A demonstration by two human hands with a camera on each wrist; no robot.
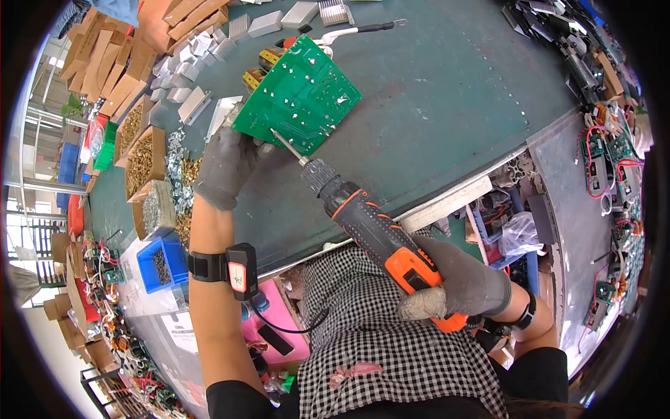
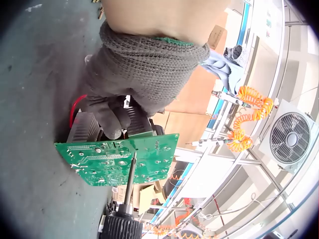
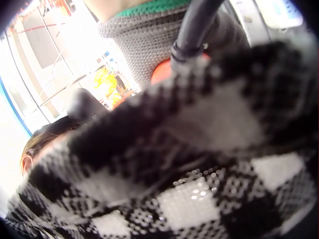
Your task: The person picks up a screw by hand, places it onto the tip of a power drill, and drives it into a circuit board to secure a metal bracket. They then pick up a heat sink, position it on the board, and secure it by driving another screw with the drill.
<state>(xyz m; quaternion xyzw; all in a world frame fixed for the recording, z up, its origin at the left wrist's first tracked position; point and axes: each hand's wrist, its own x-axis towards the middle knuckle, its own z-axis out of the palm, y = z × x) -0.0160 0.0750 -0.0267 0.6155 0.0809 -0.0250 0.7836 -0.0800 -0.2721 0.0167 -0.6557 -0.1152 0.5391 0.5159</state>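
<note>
A green circuit board is held tilted up over the table, its soldered side towards the head camera. The gloved left hand grips its lower left edge; in the left wrist view the fingers of that hand lie behind the board, by grey finned heat sinks. The gloved right hand grips an orange and black power screwdriver. The driver's bit meets the board near its lower left edge. Checked cloth hides most of the right hand's work in the right wrist view.
Boxes of brass-coloured screws, a blue bin and loose metal heat sinks lie at the left and back. A cable with a metal lug extends behind the board. Wired boards stand at the right.
</note>
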